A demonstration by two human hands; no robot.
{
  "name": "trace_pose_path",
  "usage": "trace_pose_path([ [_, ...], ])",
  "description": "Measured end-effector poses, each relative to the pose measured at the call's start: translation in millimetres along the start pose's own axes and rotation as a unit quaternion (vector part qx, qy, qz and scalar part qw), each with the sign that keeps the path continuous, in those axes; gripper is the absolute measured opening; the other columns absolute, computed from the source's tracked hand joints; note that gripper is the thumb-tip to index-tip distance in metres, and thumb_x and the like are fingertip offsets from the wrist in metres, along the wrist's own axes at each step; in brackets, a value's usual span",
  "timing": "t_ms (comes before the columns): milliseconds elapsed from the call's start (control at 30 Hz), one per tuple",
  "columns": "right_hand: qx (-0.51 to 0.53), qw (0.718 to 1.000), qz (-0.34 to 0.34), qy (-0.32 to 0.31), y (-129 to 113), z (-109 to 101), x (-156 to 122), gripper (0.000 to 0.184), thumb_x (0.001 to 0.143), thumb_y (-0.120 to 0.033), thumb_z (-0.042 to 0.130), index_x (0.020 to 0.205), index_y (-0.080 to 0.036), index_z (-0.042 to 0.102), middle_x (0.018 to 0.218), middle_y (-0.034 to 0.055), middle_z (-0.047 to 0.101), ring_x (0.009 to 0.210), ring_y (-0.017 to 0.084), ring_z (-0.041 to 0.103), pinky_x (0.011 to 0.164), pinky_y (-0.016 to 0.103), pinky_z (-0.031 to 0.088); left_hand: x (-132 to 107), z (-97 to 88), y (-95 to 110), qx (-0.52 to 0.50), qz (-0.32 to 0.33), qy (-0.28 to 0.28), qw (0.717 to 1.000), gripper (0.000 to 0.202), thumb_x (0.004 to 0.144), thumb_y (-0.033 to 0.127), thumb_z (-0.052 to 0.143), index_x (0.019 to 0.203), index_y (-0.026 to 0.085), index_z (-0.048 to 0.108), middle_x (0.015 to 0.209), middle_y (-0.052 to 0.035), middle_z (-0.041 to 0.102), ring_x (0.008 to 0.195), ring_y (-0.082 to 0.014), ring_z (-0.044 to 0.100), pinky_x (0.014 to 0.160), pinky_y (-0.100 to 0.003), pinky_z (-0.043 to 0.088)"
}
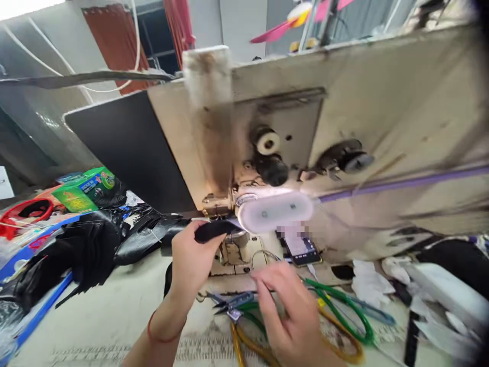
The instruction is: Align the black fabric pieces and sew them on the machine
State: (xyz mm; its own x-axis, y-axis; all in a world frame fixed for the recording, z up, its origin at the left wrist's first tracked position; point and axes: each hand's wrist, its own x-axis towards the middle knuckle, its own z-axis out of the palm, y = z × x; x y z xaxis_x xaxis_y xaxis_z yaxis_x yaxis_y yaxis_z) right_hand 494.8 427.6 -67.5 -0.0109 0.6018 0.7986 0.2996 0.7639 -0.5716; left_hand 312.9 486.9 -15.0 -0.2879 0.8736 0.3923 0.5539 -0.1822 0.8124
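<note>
One black piece (214, 230) sits between the thumb and fingers of the left hand (194, 260), gripped, below the head of one sewing machine (382, 102). Its long axis runs roughly sideways, the far end pointing toward the needle area. The left hand is nearer; the right hand (286, 306) is lower right, apart from the piece, fingers curled and blurred; whether they grasp anything cannot be told. Outward: one lit lamp (277, 211), one phone (300, 244), green handles (371, 330) and yellow handles (359, 352), tool count uncertain. Left on the counter (95, 316): black pieces (87, 244), overlapping, uncountable.
</note>
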Motion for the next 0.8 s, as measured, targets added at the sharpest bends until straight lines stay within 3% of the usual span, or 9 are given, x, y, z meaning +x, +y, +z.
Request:
trace_pose_path([
  [67,0.059,0.987,0.149,0.009,10,28,4,0.018,0.089,-0.017,0.053,0.092,-0.018,0.071,0.084,0.0083,0.065,0.08,0.022,0.061,0.072,0.035,0.048,2,-1.2,-2,-0.009,-0.026,-0.008,1.0,0.026,0.063,0.035,0.079,0.082,0.018,0.072,0.077,-0.0013,0.075,0.071,-0.0201,0.067,0.066,-0.028,0.05],
  [100,0.076,0.979,0.191,0.01,17,39,8,0.019,0.088,-0.019,0.053,0.09,-0.018,0.072,0.084,0.0087,0.067,0.08,0.023,0.062,0.072,0.037,0.048,3,-1.7,-4,-0.011,-0.029,-0.013,0.999,0.031,0.063,0.037,0.08,0.086,0.018,0.073,0.081,-0.0026,0.076,0.073,-0.021,0.068,0.068,-0.029,0.051],
  [200,0.162,0.945,0.283,-0.005,30,64,17,0.026,0.085,-0.022,0.051,0.094,-0.018,0.075,0.084,0.0081,0.073,0.074,0.023,0.067,0.07,0.036,0.053,4,-2.7,-10,-0.017,-0.03,-0.018,0.999,0.039,0.063,0.04,0.08,0.092,0.015,0.072,0.085,-0.0057,0.076,0.076,-0.0221,0.068,0.068,-0.03,0.052],
  [300,0.259,0.9,0.35,0.007,26,78,23,0.035,0.081,-0.03,0.05,0.099,-0.014,0.074,0.087,0.0099,0.075,0.071,0.022,0.069,0.066,0.035,0.057,4,-3.3,-14,-0.031,-0.037,-0.027,0.998,0.042,0.065,0.041,0.078,0.094,0.013,0.072,0.083,-0.0062,0.076,0.074,-0.0218,0.068,0.066,-0.03,0.053],
  [433,0.349,0.835,0.42,0.061,12,88,30,0.051,0.068,-0.039,0.056,0.106,-0.009,0.072,0.092,0.012,0.074,0.069,0.021,0.068,0.065,0.034,0.057,2,-7.9,-12,-0.04,-0.046,-0.051,0.997,0.039,0.068,0.042,0.074,0.094,0.012,0.07,0.082,-0.0059,0.075,0.071,-0.0205,0.067,0.064,-0.03,0.052],
  [533,0.398,0.787,0.462,0.095,6,90,33,0.057,0.058,-0.035,0.058,0.107,-0.007,0.071,0.09,0.0109,0.072,0.065,0.019,0.066,0.065,0.034,0.055,-3,-13.9,-6,-0.034,-0.041,-0.083,0.995,0.035,0.07,0.04,0.072,0.093,0.013,0.07,0.082,-0.005,0.075,0.071,-0.0202,0.067,0.066,-0.03,0.053],
  [700,0.465,0.736,0.48,0.114,-9,88,32,0.042,0.057,-0.023,0.057,0.095,-0.018,0.072,0.093,0.0037,0.072,0.081,0.018,0.062,0.081,0.03,0.049,-12,-18.3,3,0.006,0.002,-0.115,0.993,0.039,0.067,0.031,0.069,0.103,0.015,0.071,0.099,-0.0062,0.076,0.091,-0.0241,0.069,0.085,-0.035,0.053],
  [800,0.489,0.704,0.496,0.136,-23,89,35,0.026,0.054,-0.023,0.058,0.078,-0.022,0.068,0.083,0.0,0.07,0.083,0.019,0.059,0.078,0.027,0.046,-10,-19.1,9,0.044,0.026,-0.13,0.99,0.034,0.073,0.031,0.06,0.1,0.016,0.075,0.103,-0.0074,0.076,0.097,-0.026,0.069,0.091,-0.039,0.052],
])
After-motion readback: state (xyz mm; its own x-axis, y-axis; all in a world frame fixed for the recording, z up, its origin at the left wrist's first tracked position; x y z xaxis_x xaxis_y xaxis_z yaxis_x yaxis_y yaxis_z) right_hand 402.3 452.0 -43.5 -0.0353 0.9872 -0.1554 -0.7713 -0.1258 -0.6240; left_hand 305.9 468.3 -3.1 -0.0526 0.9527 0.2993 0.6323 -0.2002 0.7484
